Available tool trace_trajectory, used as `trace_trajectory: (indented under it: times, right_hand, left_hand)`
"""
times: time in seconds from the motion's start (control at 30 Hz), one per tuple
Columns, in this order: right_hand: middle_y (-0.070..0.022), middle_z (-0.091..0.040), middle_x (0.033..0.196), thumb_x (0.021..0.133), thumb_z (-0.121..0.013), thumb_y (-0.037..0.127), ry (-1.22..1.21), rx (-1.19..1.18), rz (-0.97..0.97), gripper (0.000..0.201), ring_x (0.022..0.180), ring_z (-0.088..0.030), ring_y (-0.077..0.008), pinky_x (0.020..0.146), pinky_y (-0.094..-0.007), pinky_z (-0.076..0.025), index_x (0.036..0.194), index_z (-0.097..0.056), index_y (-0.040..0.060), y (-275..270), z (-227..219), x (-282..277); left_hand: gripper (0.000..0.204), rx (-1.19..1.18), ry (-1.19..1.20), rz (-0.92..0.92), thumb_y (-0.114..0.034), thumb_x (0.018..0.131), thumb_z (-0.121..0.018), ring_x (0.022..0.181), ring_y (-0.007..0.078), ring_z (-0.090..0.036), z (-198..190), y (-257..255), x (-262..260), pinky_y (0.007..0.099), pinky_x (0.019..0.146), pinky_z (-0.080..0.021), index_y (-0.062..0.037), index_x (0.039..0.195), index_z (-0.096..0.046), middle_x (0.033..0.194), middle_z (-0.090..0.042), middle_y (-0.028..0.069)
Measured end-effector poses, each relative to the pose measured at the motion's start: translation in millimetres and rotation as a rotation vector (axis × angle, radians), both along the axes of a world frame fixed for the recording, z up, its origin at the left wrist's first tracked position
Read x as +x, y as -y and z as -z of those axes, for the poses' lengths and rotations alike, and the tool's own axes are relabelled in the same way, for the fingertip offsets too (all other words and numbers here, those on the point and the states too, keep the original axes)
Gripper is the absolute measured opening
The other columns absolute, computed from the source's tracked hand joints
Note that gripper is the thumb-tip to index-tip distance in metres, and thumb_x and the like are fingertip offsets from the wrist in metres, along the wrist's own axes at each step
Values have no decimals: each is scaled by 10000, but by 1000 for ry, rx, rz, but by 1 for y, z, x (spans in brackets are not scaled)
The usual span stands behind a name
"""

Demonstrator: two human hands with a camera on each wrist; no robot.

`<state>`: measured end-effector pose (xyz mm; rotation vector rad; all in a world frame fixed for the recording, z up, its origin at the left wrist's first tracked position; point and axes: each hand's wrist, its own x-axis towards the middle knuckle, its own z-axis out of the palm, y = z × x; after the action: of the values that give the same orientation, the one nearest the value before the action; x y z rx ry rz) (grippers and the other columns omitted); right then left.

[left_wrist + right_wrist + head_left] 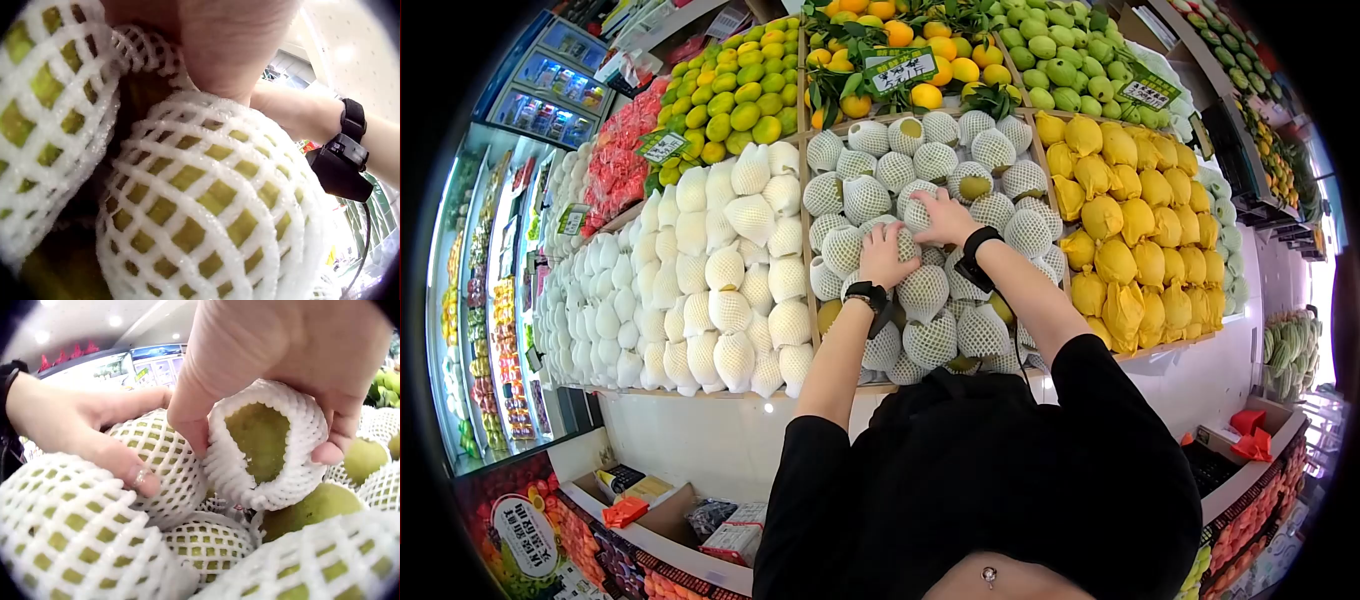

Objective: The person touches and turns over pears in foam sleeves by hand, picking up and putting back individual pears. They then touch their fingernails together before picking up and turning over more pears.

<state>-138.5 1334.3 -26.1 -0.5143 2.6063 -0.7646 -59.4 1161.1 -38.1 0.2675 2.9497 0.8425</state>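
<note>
In the right wrist view, my right hand (269, 350) grips a green fruit in a white foam net (259, 444), thumb on one side and fingertips on the other. The net's open end bares the fruit's skin. Just beside it, my left hand (75, 415) holds another netted green fruit (159, 465) between thumb and fingers. Seen from the head, the left hand (887, 260) and the right hand (945, 218) are close together over the middle of the netted pile. Large netted fruit (212, 200) fills the left wrist view below the palm (231, 44).
White-netted fruit (730, 270) is stacked to the left, yellow-wrapped fruit (1140, 220) to the right. Behind lie oranges with leaves (940, 50) and a price card (898, 70). Wooden dividers (805, 200) separate the sections. Open boxes (670, 515) stand below left.
</note>
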Motion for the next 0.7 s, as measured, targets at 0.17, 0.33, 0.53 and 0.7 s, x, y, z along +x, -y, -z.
trace_trajectory:
  times: [0.17, 0.33, 0.53, 0.7]
  right_hand:
    - [-252, -466, 1153, 578, -749, 361, -80, -168, 115, 769, 998, -534, -425, 868, -424, -463, 1255, -428, 189, -23, -3, 4]
    - [-251, -453, 1167, 572, -760, 347, -133, -49, 213, 778, 1005, -524, -444, 872, -437, -463, 1252, -416, 190, -74, -26, 17]
    - [-243, -399, 1205, 594, -753, 305, -170, 163, 175, 782, 1066, -466, -473, 865, -484, -456, 1272, -380, 200, -86, -26, 47]
    - [-297, -313, 1310, 622, -745, 321, -107, 141, 159, 837, 1152, -379, -534, 935, -528, -402, 1332, -310, 233, -87, -22, 44]
  left_hand:
    - [725, 28, 48, -22, -361, 642, -729, 1116, 430, -416, -5, 1, 2, 486, 949, -377, -109, 1242, -408, 1219, -414, 205]
    - [688, -6, 204, -28, -338, 610, -740, 969, 420, -524, -25, -3, -14, 460, 847, -459, -109, 1177, -425, 1135, -445, 201]
    - [680, 68, 157, -11, -303, 611, -753, 973, 428, -513, -25, -21, -42, 470, 833, -460, -107, 1154, -395, 1124, -435, 196]
    - [745, 5, 178, 41, -340, 654, -740, 1063, 448, -458, -1, -39, -53, 472, 895, -426, -98, 1243, -353, 1209, -382, 218]
